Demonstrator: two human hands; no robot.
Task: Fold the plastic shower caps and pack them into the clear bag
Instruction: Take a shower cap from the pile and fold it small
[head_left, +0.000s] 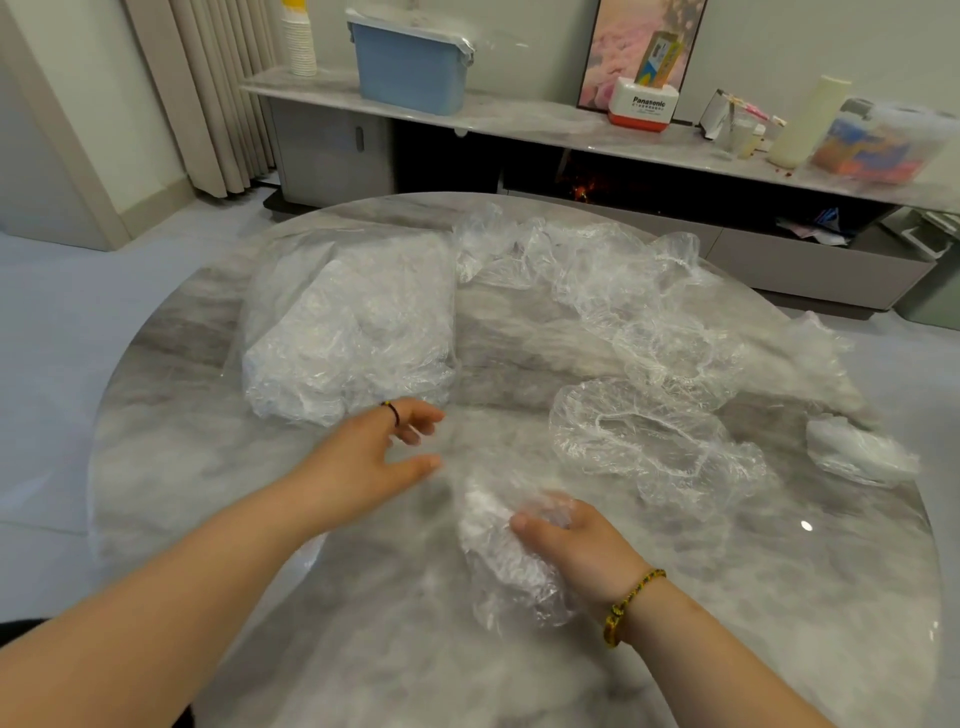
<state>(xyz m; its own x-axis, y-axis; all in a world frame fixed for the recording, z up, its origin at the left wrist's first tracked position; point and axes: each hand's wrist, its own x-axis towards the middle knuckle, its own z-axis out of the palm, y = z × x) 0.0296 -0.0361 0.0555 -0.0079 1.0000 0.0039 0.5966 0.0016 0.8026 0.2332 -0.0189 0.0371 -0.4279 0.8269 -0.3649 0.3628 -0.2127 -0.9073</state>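
On a round marble table (208, 467), the right hand (576, 540) grips a crumpled shower cap (498, 551) at 6 o'clock; the left hand (384, 452) hovers, fingers loose. The clear bag (348, 338) lies at 11 o'clock, loose caps (639, 312) at 2. A shelf (519, 122) behind carries a blue bin (410, 73).

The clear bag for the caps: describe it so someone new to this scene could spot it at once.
Start at the round marble table. On its far left part, just beyond the left hand, lies the clear bag. Unlike the loose, frilly shower caps spread to its right, it is one squarish bundle stuffed with whitish plastic.
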